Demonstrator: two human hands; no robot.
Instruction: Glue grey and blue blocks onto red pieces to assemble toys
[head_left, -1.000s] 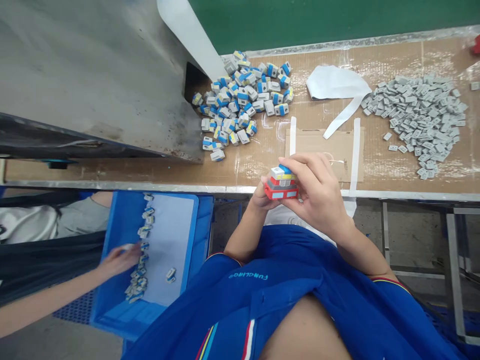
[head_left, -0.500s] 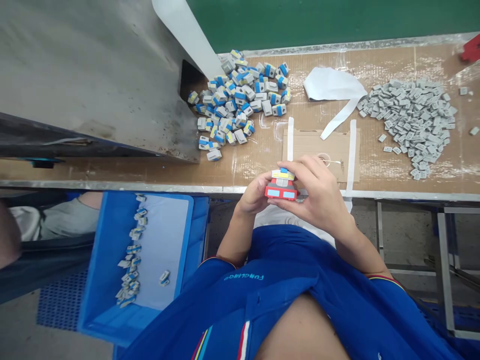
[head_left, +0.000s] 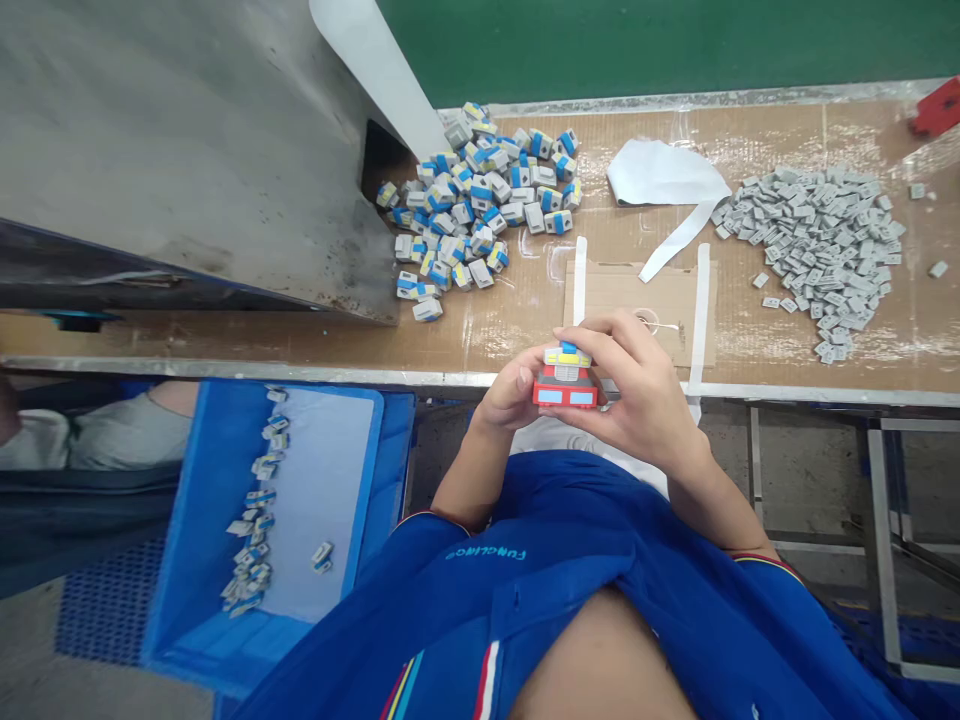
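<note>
Toy piece (head_left: 565, 392), red-based, held between left hand (head_left: 504, 402) and right hand (head_left: 651, 402), near the cardboard sheet (head_left: 615, 290).

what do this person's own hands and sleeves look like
The left hand and right hand are bare, with no gloves and no watch or bracelet in view. The short sleeves are bright blue, edged with thin red and yellow trim; no markings show on the hands.

Both forearms raised, hands (head_left: 516, 392) (head_left: 637, 385) close together, fingers curled.
</note>
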